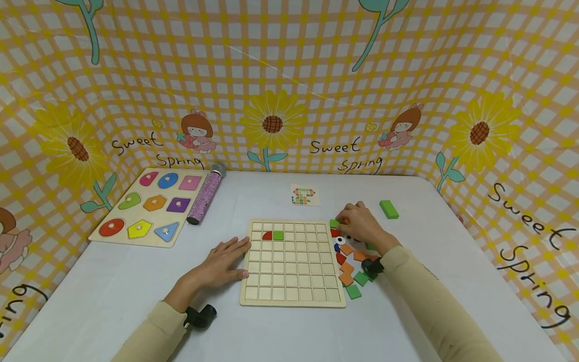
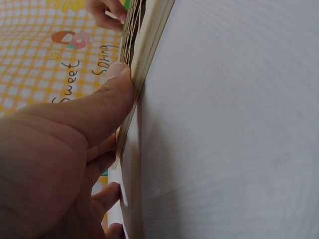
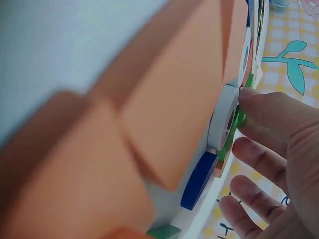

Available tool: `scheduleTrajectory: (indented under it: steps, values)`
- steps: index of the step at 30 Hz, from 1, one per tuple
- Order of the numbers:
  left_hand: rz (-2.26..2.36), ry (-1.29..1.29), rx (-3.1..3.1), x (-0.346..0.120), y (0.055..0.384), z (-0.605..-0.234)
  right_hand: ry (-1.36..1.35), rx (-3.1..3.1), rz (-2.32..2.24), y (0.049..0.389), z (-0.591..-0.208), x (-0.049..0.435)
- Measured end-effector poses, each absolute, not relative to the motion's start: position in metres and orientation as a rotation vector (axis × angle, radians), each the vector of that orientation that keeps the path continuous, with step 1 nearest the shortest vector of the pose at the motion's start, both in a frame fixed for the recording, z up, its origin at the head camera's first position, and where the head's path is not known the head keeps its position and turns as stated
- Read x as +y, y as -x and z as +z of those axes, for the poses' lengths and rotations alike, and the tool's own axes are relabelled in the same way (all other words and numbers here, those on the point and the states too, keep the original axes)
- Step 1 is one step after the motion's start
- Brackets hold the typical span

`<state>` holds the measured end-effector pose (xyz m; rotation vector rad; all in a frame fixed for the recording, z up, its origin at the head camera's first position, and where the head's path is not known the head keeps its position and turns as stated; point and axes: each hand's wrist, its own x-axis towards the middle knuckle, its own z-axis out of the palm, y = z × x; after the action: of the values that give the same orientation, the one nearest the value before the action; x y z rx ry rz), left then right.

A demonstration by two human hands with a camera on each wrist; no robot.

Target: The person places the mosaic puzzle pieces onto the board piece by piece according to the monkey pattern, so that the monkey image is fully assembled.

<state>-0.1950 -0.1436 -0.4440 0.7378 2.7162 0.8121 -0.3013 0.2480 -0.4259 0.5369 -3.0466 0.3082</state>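
My left hand (image 1: 221,264) rests at the left edge of a pale wooden grid board (image 1: 289,304), its thumb and fingertips touching the rim. In the left wrist view the thumb (image 2: 119,82) lies on that edge. Two tiles sit side by side in the grid: a red rounded one (image 1: 268,235) and a green square (image 1: 278,235). Beyond the board's upper right corner, my right hand (image 1: 362,223) pinches a green tile (image 1: 334,223) between thumb and index finger, over a pile of loose tiles. Among them are orange tiles (image 1: 346,279) and a white disc with a dark centre (image 3: 223,117).
A picture card (image 1: 305,195) lies behind the board. A green block (image 1: 389,209) is at the right. On the left are a knobbed shape puzzle (image 1: 149,241) and a glittery pink microphone (image 1: 205,196). Patterned cloth (image 1: 271,65) surrounds the white table (image 1: 289,334).
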Motion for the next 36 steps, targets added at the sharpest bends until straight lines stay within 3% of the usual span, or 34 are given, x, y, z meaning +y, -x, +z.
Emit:
scheduleTrajectory:
  steps: [10, 22, 36]
  values:
    - [0.8, -0.731, 2.721, -0.145, 0.196, -0.444, -0.64, -2.977, 0.455, 0.285, -0.412, 0.236]
    - [0.821, -0.728, 2.711, -0.144, 0.195, -0.444, -0.77, -2.95, 0.545, 0.264, -0.408, 0.19]
    - [0.825, -0.753, 2.713, -0.144, 0.194, -0.443, -0.853, -2.949, 0.396, 0.261, -0.409, 0.14]
